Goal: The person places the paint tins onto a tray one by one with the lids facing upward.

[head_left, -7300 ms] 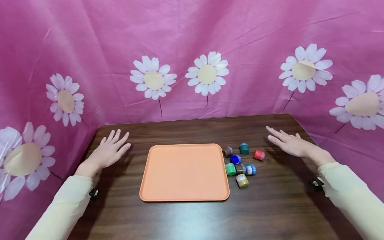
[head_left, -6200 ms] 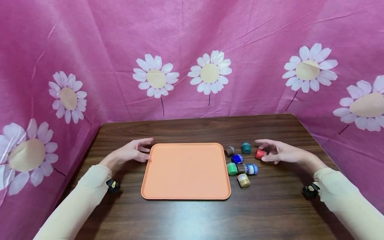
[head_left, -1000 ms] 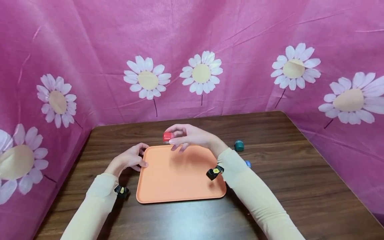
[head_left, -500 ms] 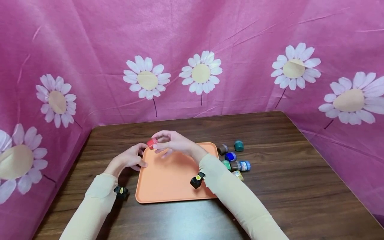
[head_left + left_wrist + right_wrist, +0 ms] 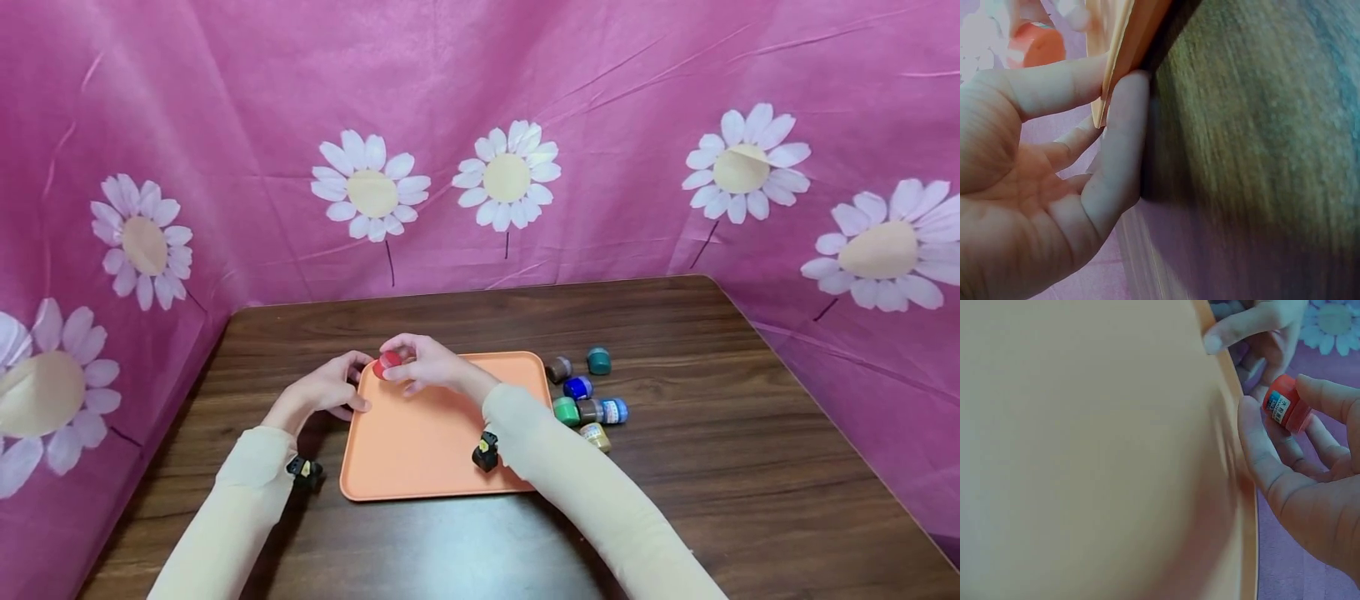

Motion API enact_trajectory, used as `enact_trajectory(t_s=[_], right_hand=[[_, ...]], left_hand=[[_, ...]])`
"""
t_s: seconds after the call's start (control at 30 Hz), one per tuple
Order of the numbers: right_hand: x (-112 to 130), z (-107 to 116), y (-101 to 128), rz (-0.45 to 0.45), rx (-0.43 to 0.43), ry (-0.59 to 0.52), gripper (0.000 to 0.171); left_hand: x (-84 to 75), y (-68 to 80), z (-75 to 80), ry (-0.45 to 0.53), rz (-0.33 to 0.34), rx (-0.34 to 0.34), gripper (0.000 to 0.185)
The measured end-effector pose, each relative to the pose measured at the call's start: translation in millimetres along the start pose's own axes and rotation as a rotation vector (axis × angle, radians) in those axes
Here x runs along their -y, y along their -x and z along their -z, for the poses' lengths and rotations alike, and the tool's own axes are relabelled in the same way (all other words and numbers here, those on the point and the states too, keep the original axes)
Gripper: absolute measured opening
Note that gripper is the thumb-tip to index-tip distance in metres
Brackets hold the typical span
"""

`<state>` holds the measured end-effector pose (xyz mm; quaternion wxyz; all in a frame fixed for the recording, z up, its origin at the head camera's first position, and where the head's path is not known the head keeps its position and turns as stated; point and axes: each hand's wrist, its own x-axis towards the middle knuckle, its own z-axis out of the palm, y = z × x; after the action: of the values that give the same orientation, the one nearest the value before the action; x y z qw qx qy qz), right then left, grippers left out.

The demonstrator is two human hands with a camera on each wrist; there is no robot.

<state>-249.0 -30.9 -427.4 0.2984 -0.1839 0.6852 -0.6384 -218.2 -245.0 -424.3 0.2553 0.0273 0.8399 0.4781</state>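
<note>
In the head view my left hand [image 5: 322,390] pinches the left rim of an orange tray [image 5: 420,454] near its far corner. The left wrist view has the thumb on one face of the tray edge [image 5: 1119,53] and a finger on the other. My right hand [image 5: 435,367] reaches across the tray and grips a small red paint jar [image 5: 387,363] between thumb and fingers, over the tray's far-left corner. Seen from the right wrist, the jar [image 5: 1282,403] is tilted, its printed label showing, close to the left hand's fingers [image 5: 1241,328].
Several paint jars lie right of the tray: a dark green jar [image 5: 598,361], a dark blue jar [image 5: 577,387], a bright green jar [image 5: 566,411], a light blue jar [image 5: 614,410], a yellow jar [image 5: 595,437] and brown ones. A flowered pink cloth [image 5: 450,83] surrounds the wooden table [image 5: 750,467].
My right hand took the red jar from right of the tray and carried it left to the far-left corner, lately lowering slightly. My left hand came in from the left and took hold of the tray.
</note>
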Motion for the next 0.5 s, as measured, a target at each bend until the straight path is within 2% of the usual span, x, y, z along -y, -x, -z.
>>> enact_trajectory(t_s=[0.27, 0.5], right_hand=[[-9.5, -5.1, -7.9, 0.006, -0.044, 0.075, 0.044], [-11.0, -10.3, -11.4, -0.008, -0.03, 0.042, 0.042]], left_hand=[[-4.8, 1.2, -1.2, 0.011, -0.011, 0.01, 0.078], [-4.6, 1.3, -0.9, 0.005, -0.001, 0.011, 0.079]])
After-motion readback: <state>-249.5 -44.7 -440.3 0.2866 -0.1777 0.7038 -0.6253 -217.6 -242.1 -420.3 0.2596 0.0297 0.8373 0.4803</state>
